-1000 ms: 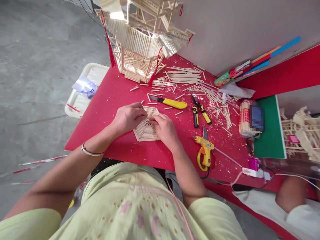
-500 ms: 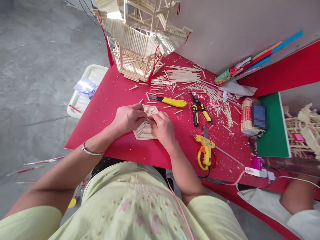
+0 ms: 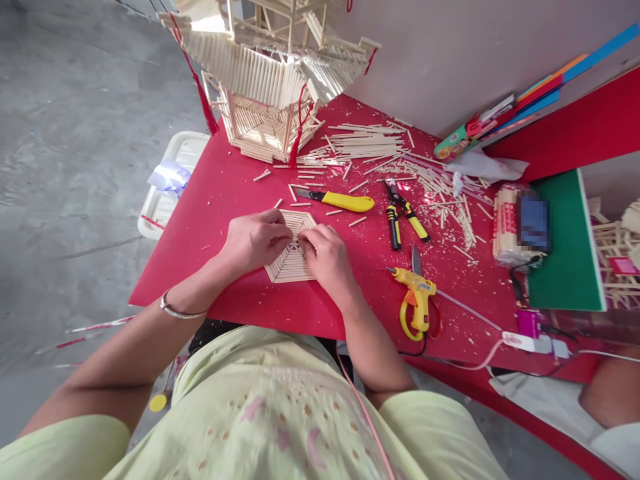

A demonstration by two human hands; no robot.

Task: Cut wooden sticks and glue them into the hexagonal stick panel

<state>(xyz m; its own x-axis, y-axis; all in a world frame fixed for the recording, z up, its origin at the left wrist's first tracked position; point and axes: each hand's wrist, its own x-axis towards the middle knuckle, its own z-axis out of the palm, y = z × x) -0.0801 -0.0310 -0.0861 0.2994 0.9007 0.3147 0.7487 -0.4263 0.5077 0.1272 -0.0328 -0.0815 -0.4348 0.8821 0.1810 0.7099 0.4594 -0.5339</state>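
A hexagonal panel of pale wooden sticks point(image 3: 291, 268), laid in nested rings, lies flat near the front edge of the red table. Over its middle, my left hand point(image 3: 256, 240) comes in from the left with its fingers pinched together. My right hand point(image 3: 327, 257) is across from it, thumb and fingers also closed, the tips close to those of the left. Whatever is between the fingers is too small or hidden to make out. Just beyond the hands lies a yellow utility knife point(image 3: 349, 201) among short cut sticks.
A stick-built pagoda model point(image 3: 265, 80) with red tassels stands at the back left. To the right are yellow-black cutters point(image 3: 400, 217), a yellow glue gun point(image 3: 419, 293) over scissors, loose sticks point(image 3: 367, 143), a power strip point(image 3: 530, 343) and a bundle of sticks point(image 3: 505, 223). Another person's arm point(image 3: 613, 387) shows at far right.
The view has shifted slightly, moving objects on the right further right. My fingertips have drawn a little apart over the panel's centre. The panel and tools stay in place on the table.
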